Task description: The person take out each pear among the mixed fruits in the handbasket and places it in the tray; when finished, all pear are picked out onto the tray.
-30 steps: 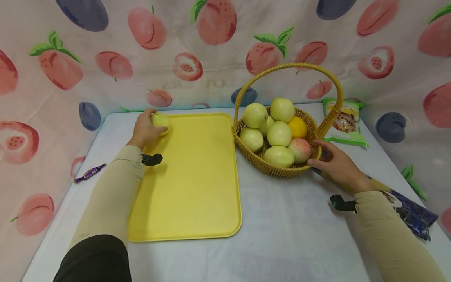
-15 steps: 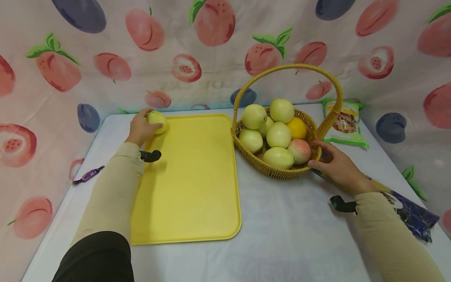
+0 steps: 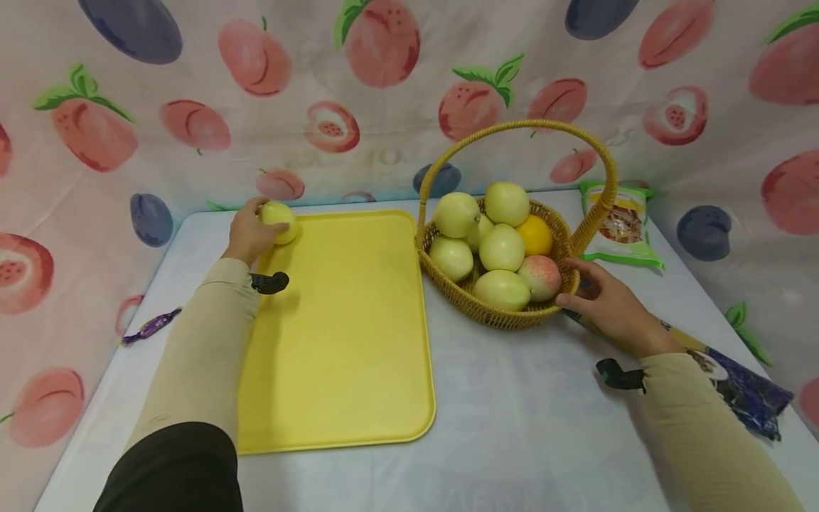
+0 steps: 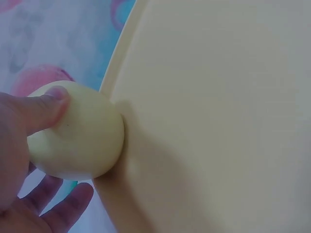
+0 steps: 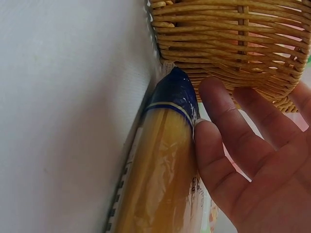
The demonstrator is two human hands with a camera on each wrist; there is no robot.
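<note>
In the head view my left hand (image 3: pixel 247 231) grips a smooth, round pale green fruit (image 3: pixel 281 222) at the back left corner of the yellow tray (image 3: pixel 345 334). The left wrist view shows my thumb lying over the fruit (image 4: pixel 87 131), with other fingers curved below it; the fruit overlaps the tray's edge. My right hand (image 3: pixel 608 306) holds the right end of the wicker basket (image 3: pixel 489 315), thumb and index finger at its rim beside the handle. From the right wrist view, other fingers reach to the basket's woven outside wall (image 5: pixel 209 43).
In the basket lie several pale green fruits (image 3: pixel 502 247), an orange (image 3: pixel 534 235) and a peach (image 3: pixel 541 276). A spaghetti packet (image 5: pixel 160 160) lies under my right hand. A green snack bag (image 3: pixel 623 227) stands behind, and a purple-wrapped sweet (image 3: pixel 152 326) lies left.
My left hand has shifted slightly left with the pale green fruit in its grip. The right hand stays at the basket's rim. The head view has turned a little.
</note>
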